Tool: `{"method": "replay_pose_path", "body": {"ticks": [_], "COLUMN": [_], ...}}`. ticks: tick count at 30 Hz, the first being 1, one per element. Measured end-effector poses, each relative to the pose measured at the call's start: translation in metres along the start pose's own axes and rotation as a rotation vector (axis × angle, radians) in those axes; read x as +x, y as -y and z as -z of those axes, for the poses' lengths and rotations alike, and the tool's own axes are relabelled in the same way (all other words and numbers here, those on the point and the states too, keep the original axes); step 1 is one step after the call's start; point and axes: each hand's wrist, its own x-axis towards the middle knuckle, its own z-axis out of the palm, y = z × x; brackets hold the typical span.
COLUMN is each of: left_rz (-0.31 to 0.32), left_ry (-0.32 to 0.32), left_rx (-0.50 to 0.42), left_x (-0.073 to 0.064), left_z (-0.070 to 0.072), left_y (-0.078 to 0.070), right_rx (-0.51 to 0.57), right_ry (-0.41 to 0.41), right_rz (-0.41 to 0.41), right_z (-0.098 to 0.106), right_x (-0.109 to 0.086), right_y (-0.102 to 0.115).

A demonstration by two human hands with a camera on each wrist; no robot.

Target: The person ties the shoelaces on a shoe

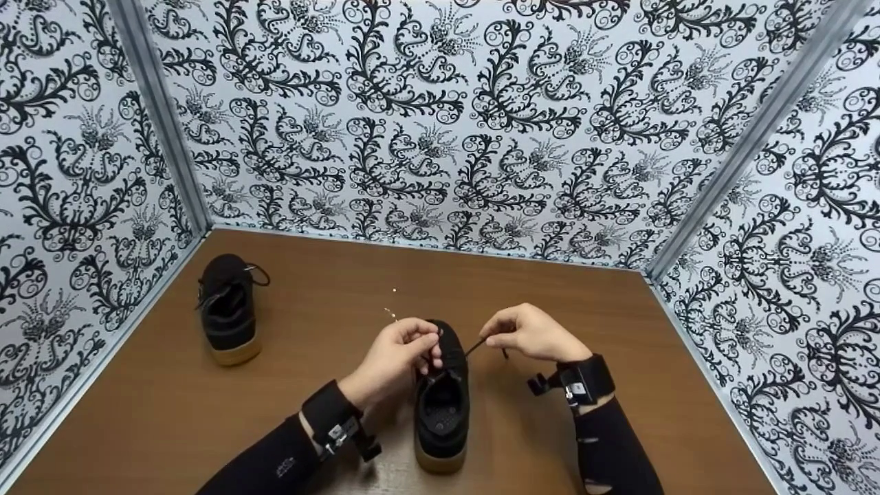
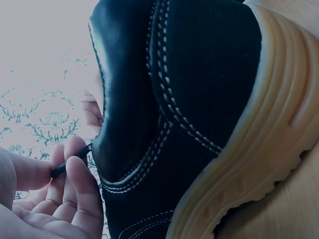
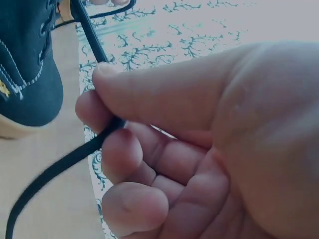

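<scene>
A black shoe (image 1: 441,434) with a tan gum sole stands upright on the table, its heel toward me. My left hand (image 1: 402,349) is over the laced front part, on its left side. In the left wrist view its thumb and fingers pinch a black shoelace (image 2: 59,171) beside the shoe's collar. To the right of the shoe, my right hand (image 1: 533,334) pinches the other lace (image 1: 475,346) and holds it out from the shoe. In the right wrist view that lace's free end (image 3: 52,169) hangs in a curve below the fingers.
A matching black shoe (image 1: 229,323) stands at the far left, with a loop of lace at its side. Patterned white-and-black walls (image 1: 426,124) enclose the brown table (image 1: 330,289) at the back and sides. A thin light-coloured strand (image 1: 390,313) lies beyond my left hand.
</scene>
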Motion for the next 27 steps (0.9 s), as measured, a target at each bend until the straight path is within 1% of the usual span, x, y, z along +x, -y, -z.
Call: {"method": "replay_pose_path", "body": {"ticks": [6, 11, 16, 19, 23, 27], "left_rz": [0.010, 0.016, 0.019, 0.001, -0.019, 0.015], "left_ry": [-0.035, -0.068, -0.090, -0.104, -0.110, -0.102], "left_rx": [0.045, 0.077, 0.056, 0.055, 0.081, 0.109], "left_x": [0.003, 0.008, 0.013, 0.015, 0.015, 0.014], "left_z": [0.001, -0.001, -0.002, -0.001, 0.001, 0.002], "left_y": [-0.001, 0.000, 0.001, 0.000, 0.001, 0.003], "right_rx": [-0.053, -0.055, -0.042, -0.041, -0.043, -0.042], "right_ry": [-0.033, -0.058, -0.066, -0.062, -0.058, -0.052], "right_rz": [0.023, 0.033, 0.041, 0.036, 0.028, 0.020], "right_z": [0.004, 0.004, 0.003, 0.002, 0.001, 0.000], "right_x": [-0.001, -0.002, -0.001, -0.001, 0.000, 0.001], "right_y": [0.000, 0.002, 0.001, 0.002, 0.002, 0.001]}}
